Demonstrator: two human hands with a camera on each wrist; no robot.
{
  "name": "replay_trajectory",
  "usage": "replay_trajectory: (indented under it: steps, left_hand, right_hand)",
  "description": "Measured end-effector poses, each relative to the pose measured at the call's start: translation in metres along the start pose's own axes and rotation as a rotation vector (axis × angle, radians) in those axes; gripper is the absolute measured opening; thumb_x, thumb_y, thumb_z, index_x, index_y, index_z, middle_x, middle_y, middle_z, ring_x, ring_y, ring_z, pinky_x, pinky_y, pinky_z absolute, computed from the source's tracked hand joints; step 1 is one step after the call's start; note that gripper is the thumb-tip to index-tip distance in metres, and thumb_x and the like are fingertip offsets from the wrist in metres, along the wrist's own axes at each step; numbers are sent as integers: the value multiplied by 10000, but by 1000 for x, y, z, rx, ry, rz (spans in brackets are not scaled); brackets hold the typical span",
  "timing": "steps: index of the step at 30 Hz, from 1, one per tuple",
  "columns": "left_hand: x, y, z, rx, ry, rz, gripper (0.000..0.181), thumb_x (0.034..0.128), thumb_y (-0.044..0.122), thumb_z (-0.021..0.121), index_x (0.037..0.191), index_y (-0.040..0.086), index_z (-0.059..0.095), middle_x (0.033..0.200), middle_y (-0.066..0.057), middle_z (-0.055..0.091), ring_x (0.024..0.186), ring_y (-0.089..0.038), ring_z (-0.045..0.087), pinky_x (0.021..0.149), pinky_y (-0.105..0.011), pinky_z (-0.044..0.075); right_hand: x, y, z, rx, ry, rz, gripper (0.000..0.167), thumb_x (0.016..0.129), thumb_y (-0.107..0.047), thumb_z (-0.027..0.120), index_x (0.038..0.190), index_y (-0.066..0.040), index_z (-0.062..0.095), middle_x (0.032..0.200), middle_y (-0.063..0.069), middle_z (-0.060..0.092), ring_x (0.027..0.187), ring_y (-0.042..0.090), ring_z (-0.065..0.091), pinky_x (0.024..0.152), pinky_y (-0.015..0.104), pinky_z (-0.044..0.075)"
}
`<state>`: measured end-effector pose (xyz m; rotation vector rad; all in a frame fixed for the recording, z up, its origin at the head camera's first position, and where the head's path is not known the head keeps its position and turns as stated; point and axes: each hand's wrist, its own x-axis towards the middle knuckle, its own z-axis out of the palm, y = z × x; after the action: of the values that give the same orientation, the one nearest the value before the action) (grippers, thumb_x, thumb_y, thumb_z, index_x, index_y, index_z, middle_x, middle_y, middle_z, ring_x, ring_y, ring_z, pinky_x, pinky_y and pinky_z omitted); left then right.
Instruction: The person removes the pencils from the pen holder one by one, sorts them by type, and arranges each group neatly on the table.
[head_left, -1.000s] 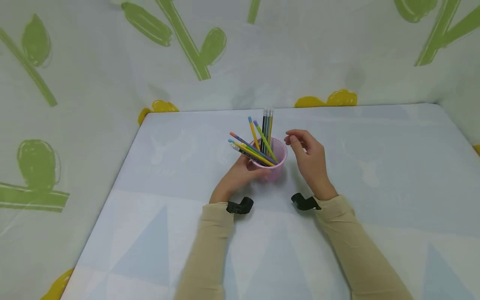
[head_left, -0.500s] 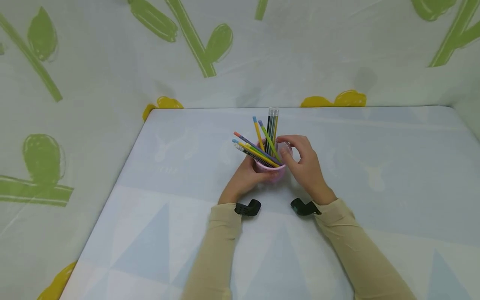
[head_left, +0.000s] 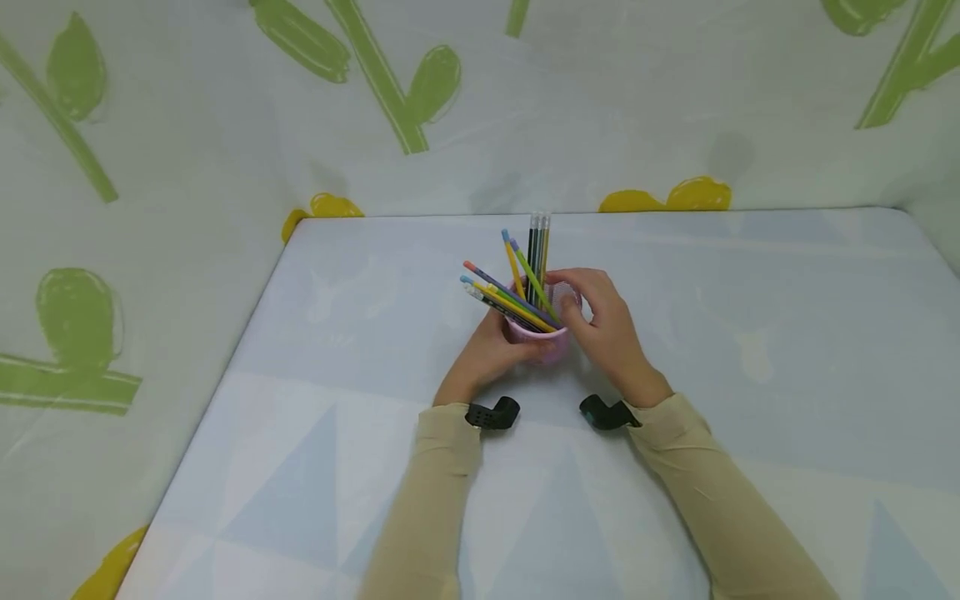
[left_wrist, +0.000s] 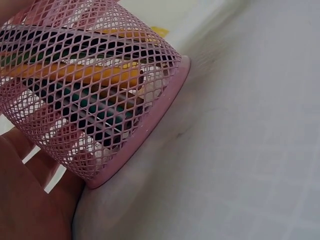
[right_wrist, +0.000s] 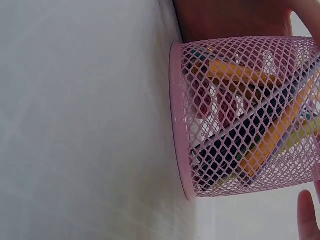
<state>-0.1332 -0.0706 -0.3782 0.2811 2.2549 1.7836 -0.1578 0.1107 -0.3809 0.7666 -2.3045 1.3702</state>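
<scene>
A pink mesh pencil cup [head_left: 545, 348] stands on the table, holding several pencils [head_left: 517, 302]. Most of them lean left; a cluster of dark and yellow ones with clear caps stands nearly upright at the back. My left hand [head_left: 483, 354] grips the cup's left side, thumb across its front. At the right rim, my right hand [head_left: 606, 325] curves its thumb and fingers round the edge; the pencils partly hide its fingertips. In the left wrist view the mesh wall [left_wrist: 95, 85] shows the pencils' lower ends inside. The right wrist view shows the cup's base [right_wrist: 181, 122] on the table.
The pale table [head_left: 750, 400] has a blue triangle print. Behind it rises a light wall [head_left: 570, 108] with green plant and yellow shapes. A black wrist camera [head_left: 493, 413] sits on the left wrist, another [head_left: 606, 412] on the right.
My right hand has moved left from beside the cup to its right rim, its fingers now round the edge. The left hand keeps its grip. The head view has shifted slightly.
</scene>
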Motion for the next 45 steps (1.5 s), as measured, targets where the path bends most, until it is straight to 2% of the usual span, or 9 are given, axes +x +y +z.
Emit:
replay_trajectory:
  steps: [5,8,11,18,24,27,37,40,45]
  left_hand:
    - [1,1,-2,8,10,2,809,681,331,766,1339,329,295,1229,68,464,1065,-117,461,929,-324,358]
    - [3,0,-2,-18,-14,19,753,700,305,757,1319,278,328,1233,47,468,1070,-129,468,923,-318,374]
    - [2,-1,-3,-42,-40,15,753,715,271,750,1333,278,319,1252,64,450,1071,-120,472,922,-291,379]
    - [2,-3,-2,-92,-54,38,724,712,236,756,1310,281,351,1232,60,473,1032,-137,495,891,-299,404]
    - [2,-6,-1,-93,-57,53,643,713,214,756,1260,219,419,1168,28,531,946,-151,545,822,-297,447]
    - [1,-4,-1,-52,-46,69,617,726,199,744,1256,213,431,1137,35,553,913,-144,551,793,-295,457]
    - [0,-4,-1,-16,-28,159,842,722,114,742,1391,261,252,1299,81,451,1089,-72,480,933,-282,361]
    - [1,-5,-2,-40,-36,185,836,722,86,737,1388,247,257,1287,53,467,1072,-90,495,908,-295,387]
    - [2,-6,-2,4,-15,187,833,722,112,741,1396,209,261,1322,34,437,1149,-49,429,976,-269,311]
  right_hand:
    - [4,-4,1,-17,-63,-3,336,875,-136,464,1196,-176,554,1074,-72,578,1086,114,406,812,310,364]
    - [4,-6,2,-47,-98,17,320,877,-197,492,1189,-179,560,1092,-52,579,1123,129,399,858,348,371]
    - [2,-7,3,-74,-117,32,289,872,-243,525,1141,-161,591,1141,-22,569,1144,152,403,932,394,344]
    - [2,-11,2,-113,-145,36,273,865,-304,556,1083,-159,632,1125,-6,564,1129,155,413,936,398,347]
    - [5,-19,-3,-139,-253,129,302,853,-374,555,1065,-185,657,1135,-12,568,1136,154,414,936,400,341]
    - [8,-23,-5,-163,-301,147,303,852,-408,545,1043,-207,667,1106,-47,588,1144,150,405,927,387,340]
    - [10,-24,-8,-183,-380,98,252,863,-347,552,985,-175,690,966,-70,616,927,153,438,750,324,370]
    - [11,-25,-9,-173,-401,93,246,867,-323,550,1001,-166,685,982,-55,615,950,164,439,763,335,371]
    - [12,-24,-12,-146,-433,100,252,848,-344,577,1017,-187,678,1037,-51,610,1017,179,426,809,362,372]
